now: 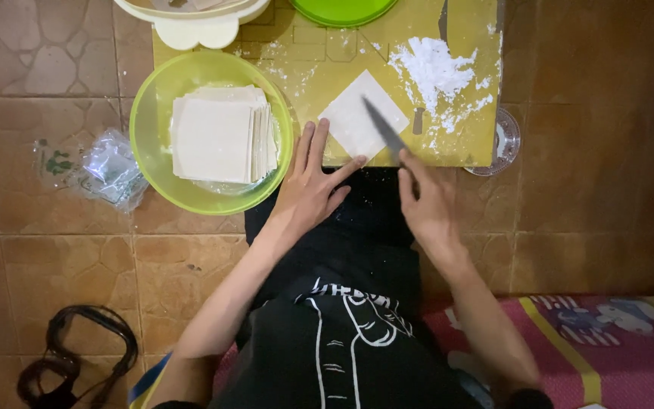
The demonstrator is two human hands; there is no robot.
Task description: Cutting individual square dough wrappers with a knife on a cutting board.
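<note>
A white square dough sheet lies turned like a diamond on a yellow cutting board. My left hand rests flat with spread fingers at the board's near edge, fingertips touching the sheet's lower corner. My right hand grips a dark knife, and its blade lies across the sheet. To the left, a green bowl holds a stack of square dough sheets.
A pile of white flour sits on the board's right side. A clear glass dish pokes out under the board's right edge. Crumpled plastic wrap lies on the brown tiled floor, a white container and green lid beyond.
</note>
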